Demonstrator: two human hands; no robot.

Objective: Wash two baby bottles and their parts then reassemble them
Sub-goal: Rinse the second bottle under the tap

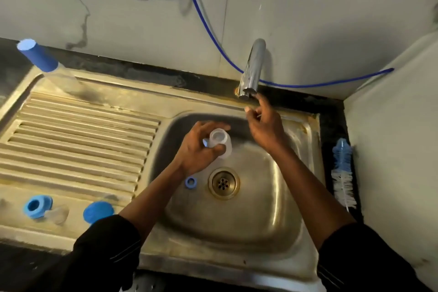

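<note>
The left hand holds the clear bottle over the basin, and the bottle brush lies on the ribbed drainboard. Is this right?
In the head view the bottle brush lies on the dark counter right of the basin, not the drainboard. The left hand does hold the clear bottle over the basin.

There was one camera, worn on the person's head, and it looked forward and steeply down into the sink (272,199) from just above its front edge. It sat close enough that both forearms ran up from the bottom of the frame, with the clear bottle (221,142) in the left hand (198,150) near the middle and the right hand (265,125) just beyond. The wide lens bowed the edges and took in the ribbed drainboard (78,140) at the left, the tap (252,69) and back wall (118,7) at the top, and the side wall (391,149) at the right.
</note>
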